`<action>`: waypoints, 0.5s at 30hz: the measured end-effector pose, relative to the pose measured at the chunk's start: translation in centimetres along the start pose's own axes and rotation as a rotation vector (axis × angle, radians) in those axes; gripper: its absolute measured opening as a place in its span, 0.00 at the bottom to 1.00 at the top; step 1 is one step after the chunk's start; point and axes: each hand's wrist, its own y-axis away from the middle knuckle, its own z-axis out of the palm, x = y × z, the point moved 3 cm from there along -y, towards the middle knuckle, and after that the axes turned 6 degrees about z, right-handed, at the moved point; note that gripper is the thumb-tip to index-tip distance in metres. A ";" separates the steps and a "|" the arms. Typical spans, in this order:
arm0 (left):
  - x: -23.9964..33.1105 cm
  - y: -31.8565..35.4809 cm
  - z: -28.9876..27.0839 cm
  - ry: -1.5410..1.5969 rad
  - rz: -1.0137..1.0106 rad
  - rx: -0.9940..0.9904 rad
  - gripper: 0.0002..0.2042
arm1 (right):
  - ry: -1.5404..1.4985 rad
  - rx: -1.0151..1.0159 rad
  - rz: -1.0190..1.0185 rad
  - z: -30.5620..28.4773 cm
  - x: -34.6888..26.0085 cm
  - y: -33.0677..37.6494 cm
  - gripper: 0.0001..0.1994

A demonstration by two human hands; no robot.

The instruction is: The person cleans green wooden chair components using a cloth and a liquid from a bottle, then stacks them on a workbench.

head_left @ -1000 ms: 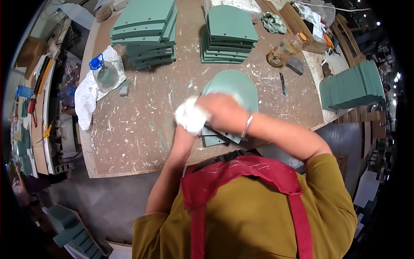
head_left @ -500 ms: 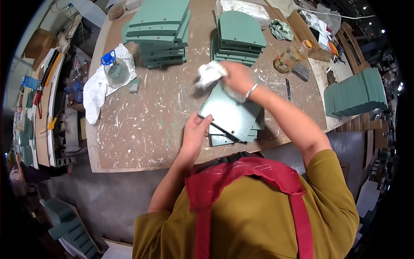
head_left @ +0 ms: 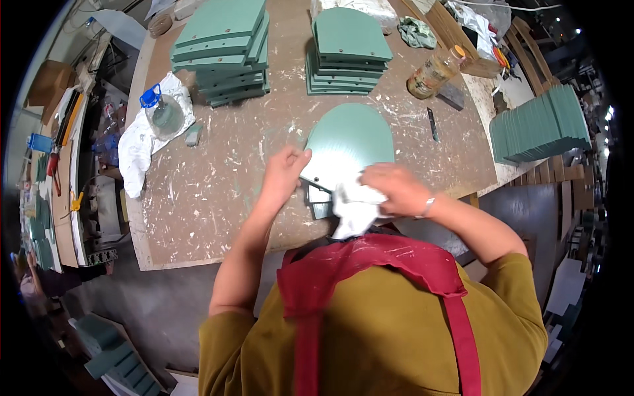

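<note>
A green panel (head_left: 352,138) with one rounded end and small holes along its straight near edge lies in front of me, on top of other panels whose corners (head_left: 321,210) show beneath. My left hand (head_left: 285,173) grips its left edge, thumb on top and fingers mostly hidden. My right hand (head_left: 397,190) is closed on a crumpled white cloth (head_left: 355,203). That cloth rests over the panel's near edge and hangs down toward my red apron (head_left: 370,261).
Two stacks of green panels (head_left: 221,30) (head_left: 350,36) stand at the back. A blue-capped bottle (head_left: 164,115) sits on a white rag (head_left: 135,155) at left. An orange-capped bottle (head_left: 432,74), dark block (head_left: 451,97) and knife (head_left: 432,124) lie right; a panel row (head_left: 538,125) stands beyond.
My right hand has swept the white cloth from the panel's far side to its near edge. The panel has turned so its rounded end points away from me; my left hand still holds it.
</note>
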 end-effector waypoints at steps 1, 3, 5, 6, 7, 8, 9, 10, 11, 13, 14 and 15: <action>0.1 0.1 0.1 0.010 0.005 0.010 0.14 | 0.004 -0.033 0.086 -1.2 1.2 1.7 0.19; -0.4 0.2 0.1 0.058 -0.018 0.008 0.12 | -0.166 -0.357 0.511 -3.0 5.0 4.3 0.20; -1.1 0.2 -0.2 0.136 -0.072 -0.010 0.12 | -0.587 -0.047 0.701 -4.9 6.4 6.1 0.19; -1.2 0.5 -0.3 0.114 -0.094 -0.028 0.11 | -0.900 0.260 0.734 -4.9 6.6 6.4 0.16; -1.2 1.1 -0.3 0.093 -0.116 -0.046 0.11 | -0.948 0.321 0.685 -5.7 7.0 6.1 0.16; -0.9 1.6 -0.1 0.059 -0.132 -0.068 0.11 | -1.072 0.349 0.733 -5.8 6.6 5.7 0.16; -0.1 2.1 0.1 0.076 -0.091 -0.020 0.10 | -1.191 0.388 0.778 -6.0 6.1 5.2 0.17; 0.6 2.9 0.5 0.095 -0.049 0.026 0.10 | -1.301 0.375 0.683 -5.2 6.6 4.5 0.18; 1.3 3.2 0.9 0.118 -0.003 0.067 0.10 | -1.260 0.416 0.664 -5.0 6.8 4.1 0.17; 3.3 3.7 1.6 0.284 0.145 0.138 0.11 | -1.252 0.505 0.515 -6.0 5.8 2.7 0.17; 4.1 4.1 1.8 0.366 0.213 0.187 0.12 | -1.282 0.549 0.470 -6.8 4.7 1.6 0.17; 4.7 4.2 2.3 0.495 0.198 0.175 0.14 | -1.291 0.560 0.422 -7.1 4.1 0.8 0.16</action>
